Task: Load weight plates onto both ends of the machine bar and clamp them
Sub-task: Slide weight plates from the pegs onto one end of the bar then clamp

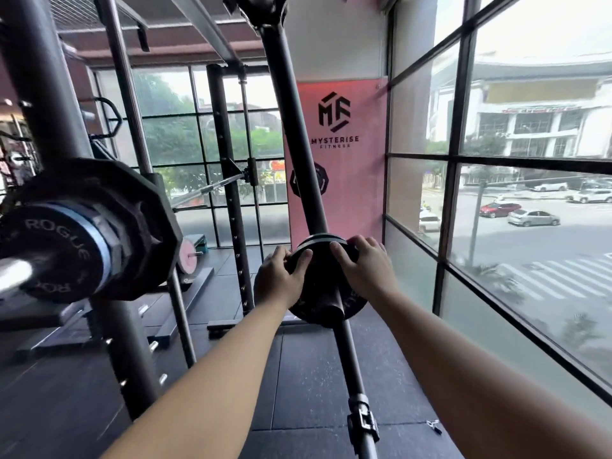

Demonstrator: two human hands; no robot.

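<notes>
Grip closed: left hand (281,281), right hand (366,268) curl on rim of small plate (319,279), peg (332,310) between them. Likely fetching step; next pull plate off, carry to bar (15,273) left of grip.

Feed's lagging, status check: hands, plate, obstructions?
Left hand, right hand both grip the small plate by the rim. Plate on short peg. Clamp lower on bar, nothing blocking.

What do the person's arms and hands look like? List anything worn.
The left hand and right hand are bare: no gloves, rings or watch show. The left forearm and right forearm are uncovered to the frame edge, with no sleeve or wristband in view.
</notes>
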